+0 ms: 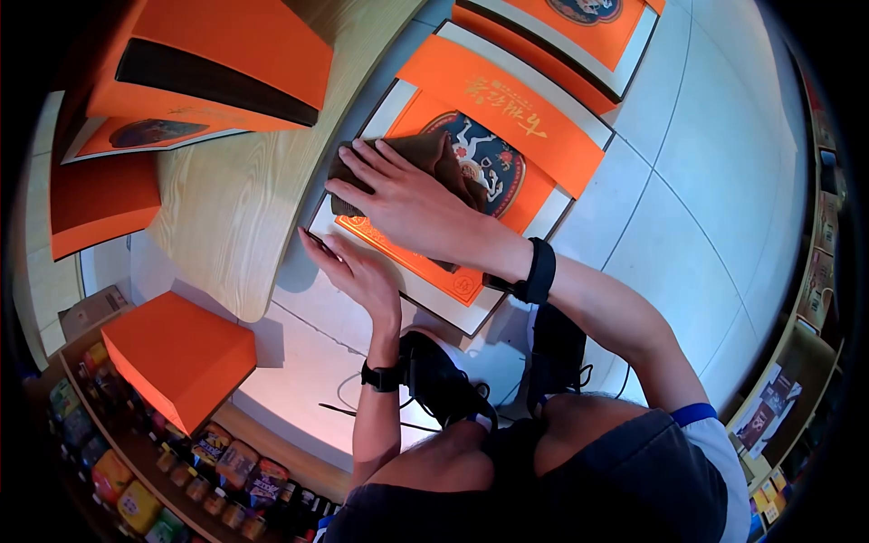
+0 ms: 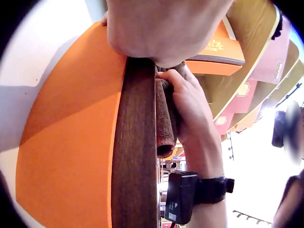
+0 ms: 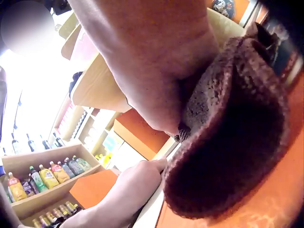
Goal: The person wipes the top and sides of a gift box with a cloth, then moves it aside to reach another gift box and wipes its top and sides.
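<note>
Now a folded brown cloth lies beneath the right hand, atop an orange box

The cloth covers part of the box's printed panel, and its fold gapes open in the right wrist view. The right hand's fingers lie loosely spread across it, resting on top. The left hand is at the box's side near a corner; whether it grips there, I cannot tell. The box's contents are hidden under its gold-lettered cover. Another orange box stands on the wooden counter, its contents likewise unseen. Lower left, a shelf unit holds bright packets and small jars; the right wrist view shows bottles lined up in a wooden shelf.
</note>
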`<state>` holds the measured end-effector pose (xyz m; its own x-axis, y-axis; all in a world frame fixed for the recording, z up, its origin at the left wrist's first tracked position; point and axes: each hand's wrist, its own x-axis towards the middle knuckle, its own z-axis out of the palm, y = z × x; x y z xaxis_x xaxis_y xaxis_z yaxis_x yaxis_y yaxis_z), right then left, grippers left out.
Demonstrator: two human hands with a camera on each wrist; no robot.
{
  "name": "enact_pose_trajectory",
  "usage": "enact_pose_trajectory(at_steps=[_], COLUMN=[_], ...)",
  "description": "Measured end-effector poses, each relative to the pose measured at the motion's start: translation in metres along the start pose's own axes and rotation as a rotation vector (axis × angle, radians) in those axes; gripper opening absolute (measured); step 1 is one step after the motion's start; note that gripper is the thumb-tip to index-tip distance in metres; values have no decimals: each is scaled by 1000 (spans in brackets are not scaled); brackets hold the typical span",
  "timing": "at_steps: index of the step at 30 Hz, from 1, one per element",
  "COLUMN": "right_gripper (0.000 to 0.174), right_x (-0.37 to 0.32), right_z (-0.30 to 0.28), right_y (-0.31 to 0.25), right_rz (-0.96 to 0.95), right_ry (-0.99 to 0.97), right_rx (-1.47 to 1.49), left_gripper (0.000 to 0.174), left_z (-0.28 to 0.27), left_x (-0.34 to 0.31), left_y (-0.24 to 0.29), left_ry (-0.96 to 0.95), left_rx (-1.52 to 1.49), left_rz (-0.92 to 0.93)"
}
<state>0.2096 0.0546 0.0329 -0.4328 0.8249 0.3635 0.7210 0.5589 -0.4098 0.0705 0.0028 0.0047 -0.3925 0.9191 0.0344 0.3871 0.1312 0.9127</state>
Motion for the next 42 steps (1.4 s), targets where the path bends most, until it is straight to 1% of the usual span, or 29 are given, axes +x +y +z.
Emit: enact_pose_trajectory(at_steps=[2, 13, 16, 19, 23, 25, 28, 32, 34, 38, 40, 41, 42], right_gripper=[52, 49, 49, 47, 45, 43, 41, 40, 41, 42, 43, 43, 42], right_x=[-1, -2, -6, -8, -8, -13, -13, -13, -15, -18, -18, -18, -18], right_z=[-5, -6, -3, -1, 1, 0, 3, 1, 0, -2, -4, -3, -3], right_y=[-4, -9, -11, -12, -15, -18, -22, -22, -24, -29, -29, -29, -29], right_rz=[7, 7, -3, -28, -20, -55, -21, -21, -24, -9, -11, -10, -8], right_ry=[-75, -70, -89, -51, -49, -52, -28, -33, -53, -56, -69, -69, -71], right_rx=[43, 22, 85, 93, 92, 85, 118, 123, 154, 165, 160, 160, 165], left_gripper=[61, 59, 59, 58, 56, 56, 56, 55, 57, 59, 61, 61, 61], left_z=[-1, 1, 2, 1, -1, 0, 0, 0, -1, -1, 0, -1, -1], left_x=[0, 0, 1, 1, 1, 1, -2, -1, -1, -1, -1, -1, -2], left_y=[-2, 0, -2, -5, -1, -4, 0, -2, -5, -9, -10, -10, -5], left_ry=[0, 25, 27, 13, -10, -8, -20, -20, -18, -19, -7, -8, -13], left_rx=[6, 34, 55, 47, -5, -5, -39, -54, -39, -66, -40, -40, -81], left_rz=[7, 26, 43, 47, -24, 78, 58, 44, 90, 90, 142, 141, 82])
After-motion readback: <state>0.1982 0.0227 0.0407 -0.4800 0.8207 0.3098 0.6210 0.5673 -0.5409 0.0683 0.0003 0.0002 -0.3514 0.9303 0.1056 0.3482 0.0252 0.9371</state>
